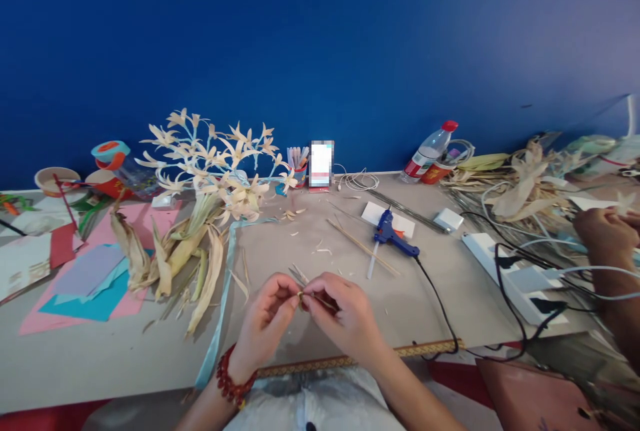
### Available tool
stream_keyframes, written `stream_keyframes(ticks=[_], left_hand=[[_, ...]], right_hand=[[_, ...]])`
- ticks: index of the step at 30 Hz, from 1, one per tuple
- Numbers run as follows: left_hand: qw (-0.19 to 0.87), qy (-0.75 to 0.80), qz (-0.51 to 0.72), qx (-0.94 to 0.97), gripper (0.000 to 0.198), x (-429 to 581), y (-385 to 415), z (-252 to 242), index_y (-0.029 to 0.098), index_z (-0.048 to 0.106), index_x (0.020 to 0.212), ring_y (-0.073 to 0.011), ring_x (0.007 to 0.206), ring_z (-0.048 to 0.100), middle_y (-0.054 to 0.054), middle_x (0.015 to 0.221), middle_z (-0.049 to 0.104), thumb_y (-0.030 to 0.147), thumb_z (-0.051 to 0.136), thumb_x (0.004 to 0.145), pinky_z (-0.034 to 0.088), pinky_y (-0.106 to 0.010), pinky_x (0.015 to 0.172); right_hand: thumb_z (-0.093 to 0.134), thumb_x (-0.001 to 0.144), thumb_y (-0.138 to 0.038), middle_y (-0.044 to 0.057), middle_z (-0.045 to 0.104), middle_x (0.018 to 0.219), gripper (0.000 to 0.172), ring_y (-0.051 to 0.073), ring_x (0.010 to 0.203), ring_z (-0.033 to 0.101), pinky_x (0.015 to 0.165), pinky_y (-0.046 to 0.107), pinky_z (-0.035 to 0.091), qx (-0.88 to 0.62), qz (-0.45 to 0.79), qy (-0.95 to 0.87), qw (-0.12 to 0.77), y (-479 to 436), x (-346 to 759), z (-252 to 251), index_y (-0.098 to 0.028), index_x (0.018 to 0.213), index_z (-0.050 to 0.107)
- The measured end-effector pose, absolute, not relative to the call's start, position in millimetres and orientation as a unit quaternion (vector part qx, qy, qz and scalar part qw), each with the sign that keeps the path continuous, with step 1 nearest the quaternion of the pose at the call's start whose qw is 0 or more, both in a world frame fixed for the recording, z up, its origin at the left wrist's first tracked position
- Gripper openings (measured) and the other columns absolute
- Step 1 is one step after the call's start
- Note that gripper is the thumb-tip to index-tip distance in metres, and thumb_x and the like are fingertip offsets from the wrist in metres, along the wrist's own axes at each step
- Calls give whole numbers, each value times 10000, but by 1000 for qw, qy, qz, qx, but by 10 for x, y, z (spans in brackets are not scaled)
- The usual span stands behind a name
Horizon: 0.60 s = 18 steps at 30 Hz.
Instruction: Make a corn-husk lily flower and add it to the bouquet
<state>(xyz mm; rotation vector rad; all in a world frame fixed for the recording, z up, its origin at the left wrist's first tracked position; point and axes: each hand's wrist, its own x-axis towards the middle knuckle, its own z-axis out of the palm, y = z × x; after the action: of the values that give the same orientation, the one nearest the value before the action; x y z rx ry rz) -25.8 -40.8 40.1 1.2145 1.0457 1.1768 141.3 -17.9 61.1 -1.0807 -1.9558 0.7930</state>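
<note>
My left hand (265, 318), with a red bead bracelet (231, 378) at its wrist, is closed in a pinch near the table's front edge. Facing it, my right hand (347, 314) pinches too, and the fingertips of both meet around a small yellowish piece (301, 296). What that piece is I cannot make out, as the fingers cover most of it. Just beyond them, thin pointed grey pieces (299, 275) show, partly hidden by my hands. Pale husk scraps (323, 250) lie farther back on the table.
A blue glue gun (387, 228) lies right, its black cord running over the front edge near a power strip (515, 281). Left are dried corn husks (213, 271), coloured paper (95, 284) and husk flowers (215, 158). A phone (321, 163) stands behind. Another person's hand (605, 234) is far right.
</note>
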Motion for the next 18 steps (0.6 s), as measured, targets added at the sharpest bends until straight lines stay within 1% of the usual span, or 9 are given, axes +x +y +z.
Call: stream_keyframes(ticks=[3, 6, 10, 12, 15, 18], left_hand=[[553, 443, 486, 511, 101, -253, -401, 431, 180, 576, 874, -133, 721, 556, -17, 792, 600, 278, 586, 894, 428, -220, 632], [569, 443, 483, 496, 132, -238, -395, 458, 176, 569, 835, -125, 689, 571, -10, 746, 613, 286, 573, 906, 437, -218, 624], [589, 433, 489, 477, 132, -220, -390, 471, 170, 570, 829, -136, 695, 609, -15, 732, 640, 280, 583, 901, 468, -239, 651], [586, 437, 501, 463, 126, -215, -386, 469, 172, 568, 825, -135, 683, 615, -8, 716, 643, 274, 591, 896, 475, -245, 653], [576, 438, 525, 449, 112, -215, -384, 455, 172, 575, 856, -138, 676, 622, -10, 711, 660, 275, 585, 900, 486, -265, 670], [598, 408, 525, 448, 126, -224, -394, 428, 168, 588, 872, -148, 657, 623, -34, 733, 687, 291, 585, 901, 499, -284, 650]], right_hand=[[566, 812, -149, -22, 548, 627, 77, 108, 536, 471, 521, 220, 354, -420, 300, -763, 389, -184, 1403, 596, -201, 789, 617], [567, 796, -136, -30, 543, 615, 82, 100, 523, 458, 507, 210, 350, -424, 351, -738, 391, -193, 1396, 567, -196, 770, 616], [575, 814, -158, -16, 600, 595, 69, 102, 506, 477, 480, 203, 361, -436, 446, -675, 394, -188, 1395, 556, -181, 761, 611], [577, 841, -188, 9, 653, 643, 66, 116, 543, 535, 504, 211, 394, -424, 477, -662, 392, -175, 1410, 579, -176, 797, 625], [569, 876, -221, 30, 692, 725, 93, 130, 606, 582, 540, 222, 418, -413, 477, -679, 374, -150, 1460, 632, -179, 875, 652], [553, 883, -192, 18, 681, 724, 109, 121, 594, 554, 528, 219, 394, -418, 448, -711, 344, -131, 1511, 669, -187, 871, 662]])
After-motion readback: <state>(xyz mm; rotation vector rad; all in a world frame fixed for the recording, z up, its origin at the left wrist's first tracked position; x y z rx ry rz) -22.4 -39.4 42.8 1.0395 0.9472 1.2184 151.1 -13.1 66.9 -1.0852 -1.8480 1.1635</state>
